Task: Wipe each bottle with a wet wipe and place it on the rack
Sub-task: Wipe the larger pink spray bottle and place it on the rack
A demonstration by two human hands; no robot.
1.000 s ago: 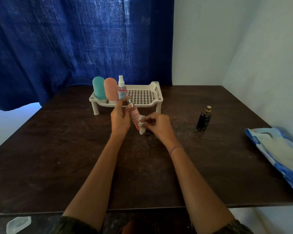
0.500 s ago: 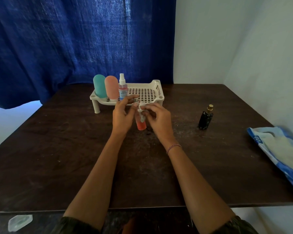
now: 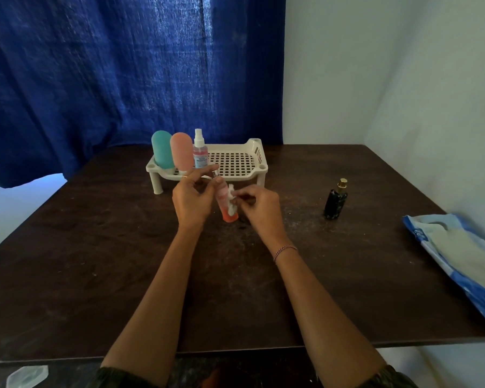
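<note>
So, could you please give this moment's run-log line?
left hand: holds orange bottle; right hand: wet wipe on it; rack: three bottles

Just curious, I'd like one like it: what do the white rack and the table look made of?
The rack looks like moulded plastic, cream and matt: a grid of square holes, legs in one piece. The table looks like dark wood or veneer, dull and scuffed; I cannot tell which.
</note>
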